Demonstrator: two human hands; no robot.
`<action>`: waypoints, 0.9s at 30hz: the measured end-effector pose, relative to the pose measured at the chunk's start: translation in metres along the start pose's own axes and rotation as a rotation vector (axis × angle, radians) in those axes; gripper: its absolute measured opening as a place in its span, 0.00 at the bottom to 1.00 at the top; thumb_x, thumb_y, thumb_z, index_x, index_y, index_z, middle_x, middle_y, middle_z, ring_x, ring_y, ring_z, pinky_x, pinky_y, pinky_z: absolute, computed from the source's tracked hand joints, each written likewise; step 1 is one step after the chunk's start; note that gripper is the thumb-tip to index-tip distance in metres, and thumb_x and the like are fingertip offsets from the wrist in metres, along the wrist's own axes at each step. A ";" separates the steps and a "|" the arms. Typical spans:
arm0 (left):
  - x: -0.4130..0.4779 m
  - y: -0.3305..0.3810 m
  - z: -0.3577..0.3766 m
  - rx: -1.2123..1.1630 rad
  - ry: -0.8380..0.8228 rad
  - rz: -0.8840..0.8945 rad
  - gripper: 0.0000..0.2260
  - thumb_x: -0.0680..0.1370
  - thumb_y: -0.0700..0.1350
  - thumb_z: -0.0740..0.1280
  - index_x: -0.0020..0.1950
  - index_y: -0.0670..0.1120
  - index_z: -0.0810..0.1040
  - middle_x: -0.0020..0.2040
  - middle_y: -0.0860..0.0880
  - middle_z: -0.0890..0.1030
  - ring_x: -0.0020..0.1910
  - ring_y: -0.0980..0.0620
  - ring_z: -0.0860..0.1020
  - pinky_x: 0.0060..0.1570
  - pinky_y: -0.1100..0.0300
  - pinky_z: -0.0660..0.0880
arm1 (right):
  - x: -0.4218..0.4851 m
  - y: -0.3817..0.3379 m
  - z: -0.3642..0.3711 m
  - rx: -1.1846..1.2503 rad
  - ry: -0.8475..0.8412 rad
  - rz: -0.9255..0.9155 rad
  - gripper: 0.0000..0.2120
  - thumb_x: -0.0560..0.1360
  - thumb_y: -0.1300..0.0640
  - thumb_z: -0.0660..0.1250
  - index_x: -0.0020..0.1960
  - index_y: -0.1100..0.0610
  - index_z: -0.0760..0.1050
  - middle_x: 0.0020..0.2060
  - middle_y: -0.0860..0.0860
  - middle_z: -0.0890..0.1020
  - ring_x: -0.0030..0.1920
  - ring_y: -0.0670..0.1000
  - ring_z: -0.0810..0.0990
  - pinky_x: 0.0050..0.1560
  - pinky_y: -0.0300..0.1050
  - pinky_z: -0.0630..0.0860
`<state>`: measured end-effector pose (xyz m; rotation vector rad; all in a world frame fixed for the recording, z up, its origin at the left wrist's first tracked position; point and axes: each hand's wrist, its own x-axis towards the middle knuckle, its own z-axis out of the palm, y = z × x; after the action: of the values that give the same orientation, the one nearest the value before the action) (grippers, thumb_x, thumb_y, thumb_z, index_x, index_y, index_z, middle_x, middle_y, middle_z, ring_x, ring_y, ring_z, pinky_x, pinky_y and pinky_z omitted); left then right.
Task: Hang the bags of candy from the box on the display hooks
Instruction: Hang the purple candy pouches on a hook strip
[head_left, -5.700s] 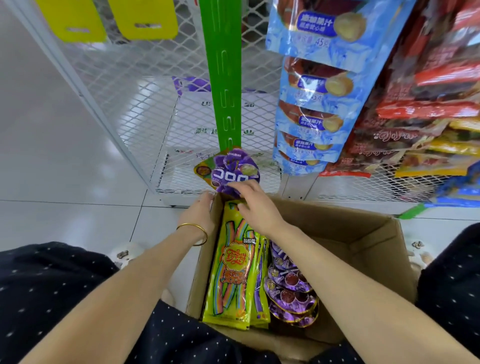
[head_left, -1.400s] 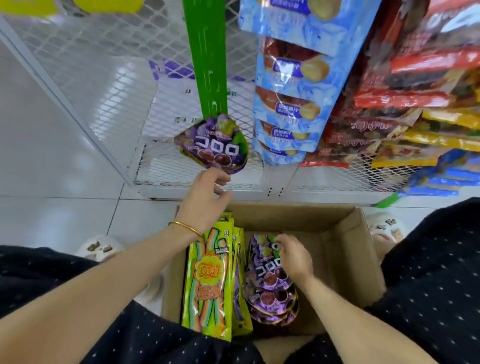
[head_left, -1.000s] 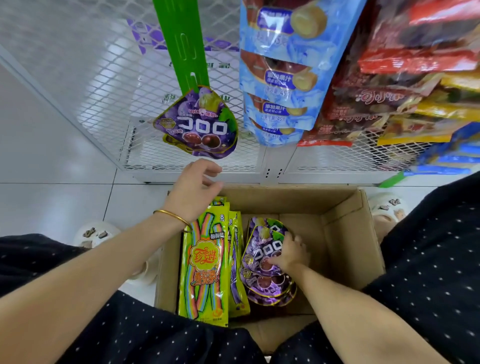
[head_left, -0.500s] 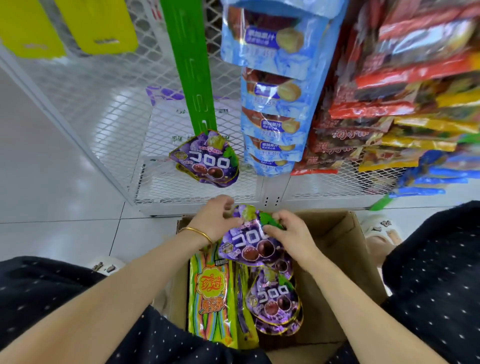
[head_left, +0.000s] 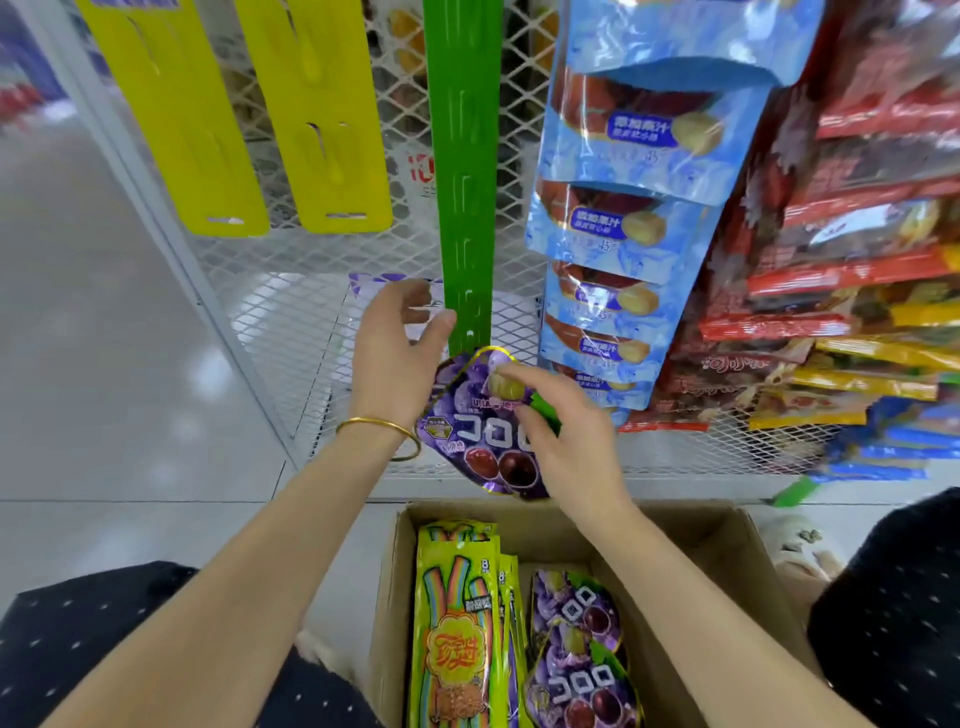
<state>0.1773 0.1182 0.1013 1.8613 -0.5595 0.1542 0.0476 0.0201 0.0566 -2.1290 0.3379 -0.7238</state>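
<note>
Pinching the purple candy bag (head_left: 483, 436) by its upper edge, the right hand (head_left: 571, 441) has its grip clamped on it, just below the lower end of the green hanging strip (head_left: 464, 182). Left hand (head_left: 392, 364) sits beside the bag, thumb against the strip; its grip cannot be told. Spare bags (head_left: 576, 649) lie in the cardboard box (head_left: 691, 545) below

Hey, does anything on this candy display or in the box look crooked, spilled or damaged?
Nothing spilled or damaged. Only the purple candy bag at the bottom end of the green strip sits tilted, but the right hand is pinching its top, so it looks mid-hanging, not misplaced.
</note>
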 end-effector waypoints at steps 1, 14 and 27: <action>0.004 0.004 0.001 -0.030 0.006 0.023 0.13 0.76 0.42 0.67 0.60 0.43 0.74 0.51 0.53 0.76 0.47 0.61 0.75 0.43 0.73 0.70 | 0.003 -0.003 0.003 -0.023 0.032 -0.031 0.20 0.74 0.67 0.64 0.62 0.51 0.76 0.52 0.47 0.80 0.54 0.44 0.75 0.54 0.36 0.70; 0.030 0.012 0.012 -0.100 -0.176 -0.006 0.09 0.77 0.43 0.66 0.37 0.43 0.76 0.32 0.47 0.74 0.32 0.52 0.70 0.33 0.58 0.65 | 0.041 -0.023 0.026 -0.189 0.226 -0.095 0.26 0.73 0.67 0.58 0.67 0.49 0.72 0.52 0.51 0.79 0.54 0.55 0.76 0.50 0.53 0.76; 0.027 0.013 0.010 -0.120 -0.168 -0.050 0.16 0.77 0.45 0.66 0.30 0.47 0.69 0.26 0.51 0.65 0.28 0.54 0.63 0.30 0.59 0.59 | 0.038 -0.020 0.029 -0.120 0.190 -0.018 0.27 0.72 0.68 0.56 0.67 0.52 0.70 0.56 0.53 0.77 0.60 0.55 0.74 0.57 0.54 0.73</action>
<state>0.1936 0.0971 0.1187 1.7795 -0.6232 -0.0683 0.0956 0.0331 0.0728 -2.1829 0.4750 -0.9405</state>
